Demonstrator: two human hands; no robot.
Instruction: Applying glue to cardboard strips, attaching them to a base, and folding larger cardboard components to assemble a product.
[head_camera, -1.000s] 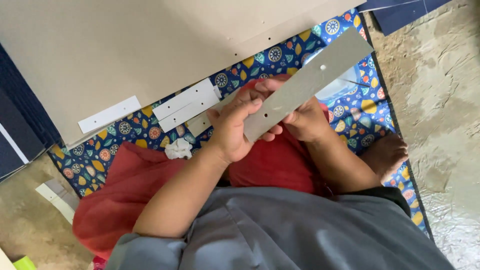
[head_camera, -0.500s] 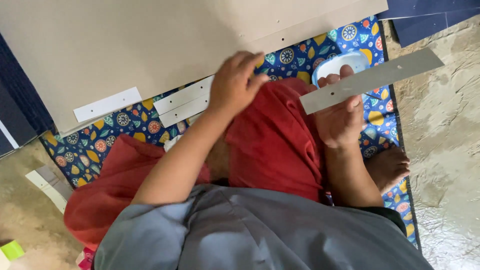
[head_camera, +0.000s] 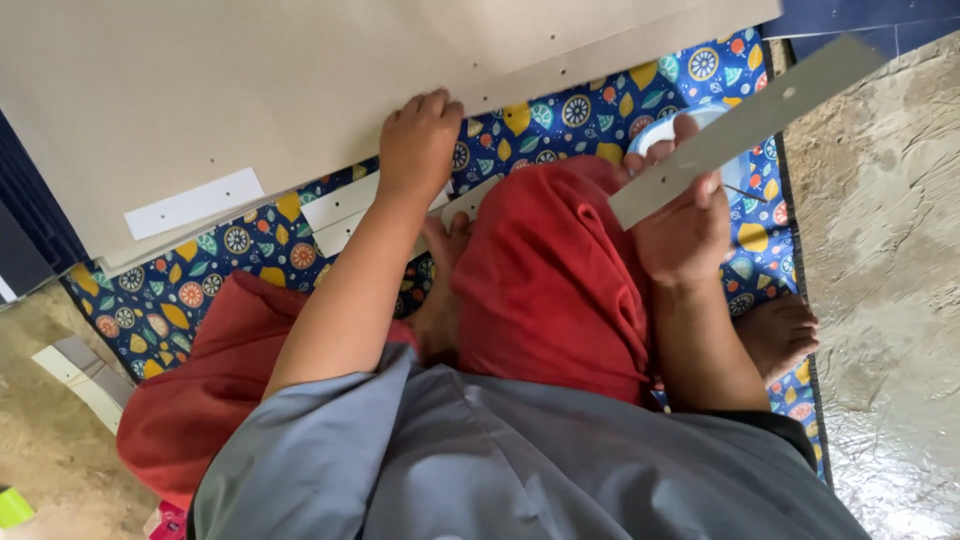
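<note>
Pinching a grey strip (head_camera: 745, 125) in the right hand (head_camera: 685, 225), raised clear; left hand (head_camera: 418, 140) curled, fingers pressed together, steadying the cardboard sheet (head_camera: 250, 80).

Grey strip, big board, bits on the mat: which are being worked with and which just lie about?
In hand:
- grey strip, held by right hand
- big board, its edge under left hand

Lying about:
- white strips on the patterned mat
- white strip on the board
- blue-rimmed dish
</note>
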